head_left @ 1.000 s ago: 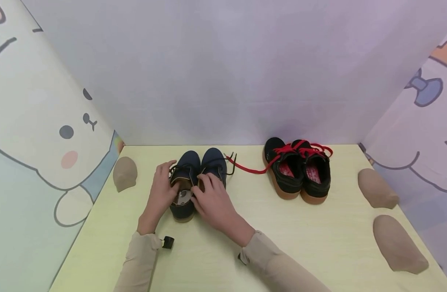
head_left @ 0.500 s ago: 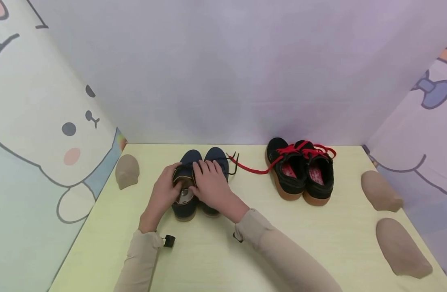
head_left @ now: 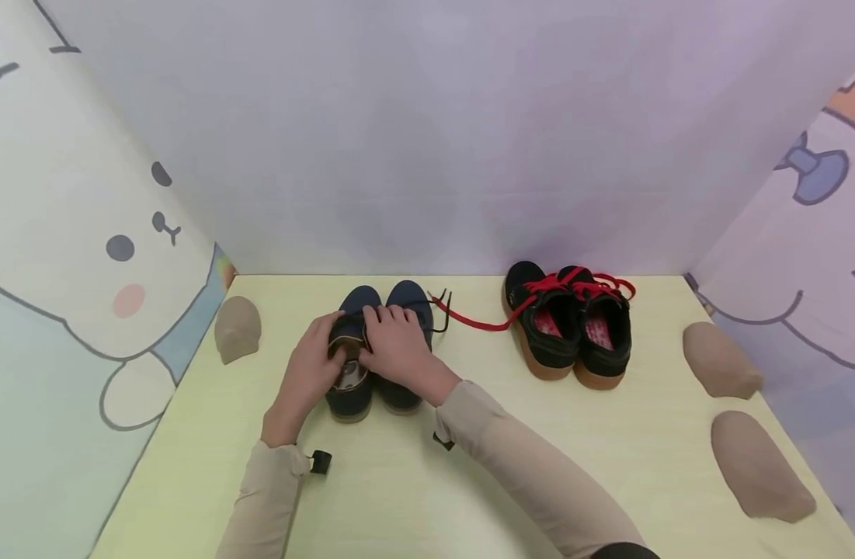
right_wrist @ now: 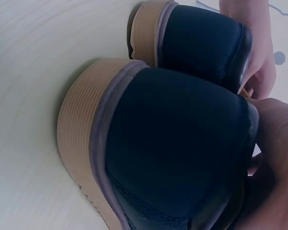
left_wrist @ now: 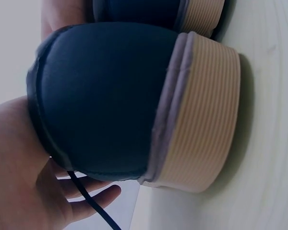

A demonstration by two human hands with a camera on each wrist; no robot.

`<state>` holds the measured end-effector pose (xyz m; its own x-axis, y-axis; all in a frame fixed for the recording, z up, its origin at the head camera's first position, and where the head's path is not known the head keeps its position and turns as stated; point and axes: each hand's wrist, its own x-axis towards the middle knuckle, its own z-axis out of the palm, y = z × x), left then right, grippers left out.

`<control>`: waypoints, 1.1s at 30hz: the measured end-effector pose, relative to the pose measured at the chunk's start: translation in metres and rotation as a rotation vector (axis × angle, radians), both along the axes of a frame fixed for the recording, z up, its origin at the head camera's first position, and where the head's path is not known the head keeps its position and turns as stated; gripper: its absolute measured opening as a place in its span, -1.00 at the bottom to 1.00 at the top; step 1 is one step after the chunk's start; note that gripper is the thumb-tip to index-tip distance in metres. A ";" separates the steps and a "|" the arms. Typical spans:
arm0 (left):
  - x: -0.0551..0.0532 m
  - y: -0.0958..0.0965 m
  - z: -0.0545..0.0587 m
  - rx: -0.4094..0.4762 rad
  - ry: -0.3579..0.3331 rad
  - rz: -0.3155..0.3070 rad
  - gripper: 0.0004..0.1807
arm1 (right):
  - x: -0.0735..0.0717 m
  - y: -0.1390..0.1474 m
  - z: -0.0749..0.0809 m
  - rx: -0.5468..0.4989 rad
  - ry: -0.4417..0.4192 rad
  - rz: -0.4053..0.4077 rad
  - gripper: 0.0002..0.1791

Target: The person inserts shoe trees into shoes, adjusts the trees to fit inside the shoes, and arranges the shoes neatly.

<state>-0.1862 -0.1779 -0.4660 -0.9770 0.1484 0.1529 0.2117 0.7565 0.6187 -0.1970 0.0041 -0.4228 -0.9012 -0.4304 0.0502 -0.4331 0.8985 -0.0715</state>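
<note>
A pair of navy lace-up shoes stands side by side, heels toward me. On the left navy shoe (head_left: 350, 400), my left hand (head_left: 308, 369) grips the left side of the opening, thumb at the inner edge and fingers outside. My right hand (head_left: 399, 345) reaches across the right navy shoe (head_left: 401, 394) and grips the left shoe's right edge, thumb at the opening; some fingertips are hidden. A light insole (head_left: 350, 375) shows inside. In the left wrist view a dark lace (left_wrist: 93, 201) hangs beside my left fingers. The right wrist view shows both heels (right_wrist: 177, 143).
Black shoes (head_left: 560, 349) with red laces (head_left: 476, 320) stand to the right; one lace trails toward the navy pair. Tan rounded pieces (head_left: 238, 330) lie at the left and right sides of the pale table (head_left: 392, 497). A grey wall (head_left: 427, 140) rises behind.
My right hand has moved slightly up and left, fingers now further forward over the shoes, uncovering the right navy shoe's heel. My left hand stays at the left shoe.
</note>
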 end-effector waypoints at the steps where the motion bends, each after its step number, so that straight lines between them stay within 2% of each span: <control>1: 0.000 -0.001 0.000 -0.003 0.001 -0.005 -0.34 | 0.000 -0.001 -0.001 -0.005 -0.001 -0.004 -0.18; 13: 0.001 -0.002 -0.003 -0.005 -0.015 -0.001 -0.34 | -0.004 -0.005 -0.010 -0.074 0.016 -0.032 -0.33; 24: 0.001 -0.006 0.002 -0.024 0.004 -0.019 -0.37 | -0.007 -0.007 -0.007 -0.050 0.031 -0.007 -0.34; 33: 0.000 -0.005 -0.001 -0.028 0.053 -0.015 -0.40 | -0.004 -0.008 -0.012 -0.067 0.053 -0.040 -0.41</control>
<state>-0.1862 -0.1826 -0.4674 -0.9653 0.1684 0.1995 0.2552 0.7701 0.5847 -0.2014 -0.0036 -0.4345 -0.9127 -0.3887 0.1258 -0.4022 0.9090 -0.1098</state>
